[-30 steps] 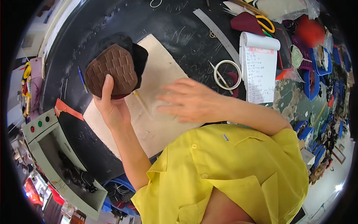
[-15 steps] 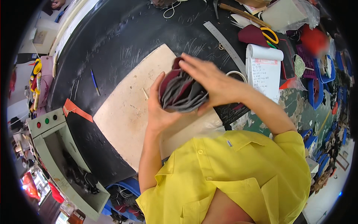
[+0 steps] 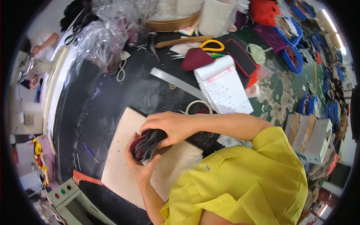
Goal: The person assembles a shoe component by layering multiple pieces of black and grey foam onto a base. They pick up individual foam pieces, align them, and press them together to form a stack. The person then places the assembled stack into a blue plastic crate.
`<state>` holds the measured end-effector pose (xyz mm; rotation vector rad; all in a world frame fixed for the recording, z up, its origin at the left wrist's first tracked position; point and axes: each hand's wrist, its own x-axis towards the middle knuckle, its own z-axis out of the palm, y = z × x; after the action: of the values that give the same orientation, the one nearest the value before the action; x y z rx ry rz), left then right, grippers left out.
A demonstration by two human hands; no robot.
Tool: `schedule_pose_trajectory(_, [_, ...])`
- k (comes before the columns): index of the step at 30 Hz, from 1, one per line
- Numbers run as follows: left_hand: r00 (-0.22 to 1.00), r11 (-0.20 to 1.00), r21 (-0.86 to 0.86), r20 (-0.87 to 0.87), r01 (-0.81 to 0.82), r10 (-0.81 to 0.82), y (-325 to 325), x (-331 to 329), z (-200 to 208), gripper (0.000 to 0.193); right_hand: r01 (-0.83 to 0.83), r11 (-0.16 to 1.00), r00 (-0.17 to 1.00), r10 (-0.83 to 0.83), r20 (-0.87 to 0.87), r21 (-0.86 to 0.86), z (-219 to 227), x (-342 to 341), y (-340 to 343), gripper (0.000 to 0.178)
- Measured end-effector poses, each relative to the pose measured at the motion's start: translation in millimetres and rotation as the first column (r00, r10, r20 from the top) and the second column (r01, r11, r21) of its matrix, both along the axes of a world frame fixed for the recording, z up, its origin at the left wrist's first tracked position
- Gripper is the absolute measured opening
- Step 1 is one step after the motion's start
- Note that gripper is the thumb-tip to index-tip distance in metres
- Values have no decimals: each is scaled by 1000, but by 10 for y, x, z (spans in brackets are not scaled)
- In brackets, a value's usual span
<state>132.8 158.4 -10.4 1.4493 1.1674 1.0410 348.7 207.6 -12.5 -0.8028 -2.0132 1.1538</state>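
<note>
Both hands are closed around a stack of dark leather pieces (image 3: 148,144), maroon and grey-black, held edge-up just above a pale beige cutting board (image 3: 123,165) that lies on the black worktable (image 3: 97,101). The left hand (image 3: 140,165) cups the stack from below, palm up, fingers curled around its lower and left side. The right hand (image 3: 170,127) comes over the top, fingers wrapped down over the upper edge, so the stack is clamped firmly between the two. Its long axis runs on a diagonal, from lower left near the left palm up toward the right, under the right knuckles; the layered edges face the camera. How many pieces there are cannot be told.

Beyond the hands a roll of tape (image 3: 198,107) lies flat on the table, touching the lower corner of a white notepad (image 3: 225,86) with a red band. A metal ruler (image 3: 178,83) lies slantwise to the left of the pad. Farther back are yellow-handled scissors (image 3: 212,45), a maroon leather scrap (image 3: 197,59) and crumpled clear plastic wrap (image 3: 101,37). A blue pen (image 3: 91,153) rests on the table left of the board, and a grey control box (image 3: 69,193) with coloured buttons sits at the near left corner. The person wears a yellow shirt (image 3: 243,180)
</note>
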Motion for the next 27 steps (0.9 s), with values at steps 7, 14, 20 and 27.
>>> schedule_pose_trajectory(7, [552, 952, 118, -832, 284, -62, 65, 33, 512, 79, -358, 932, 931, 361, 52, -60, 198, -74, 286, 38])
schedule_pose_trajectory(14, [580, 959, 155, -815, 237, -12, 17, 79, 465, 56, 400, 790, 793, -552, 256, 465, -816, -317, 1826, 17])
schedule_pose_trajectory(20, [983, 964, -209, -114, -166, 144, 45, -297, 405, 53, 307, 835, 857, -451, 249, 456, -726, -425, 1943, 11])
schedule_pose_trajectory(27, [600, 906, -423, 723, -9, 343, 107, -409, 110, 46, -194, 579, 938, -127, -323, -792, 250, -824, 662, 13])
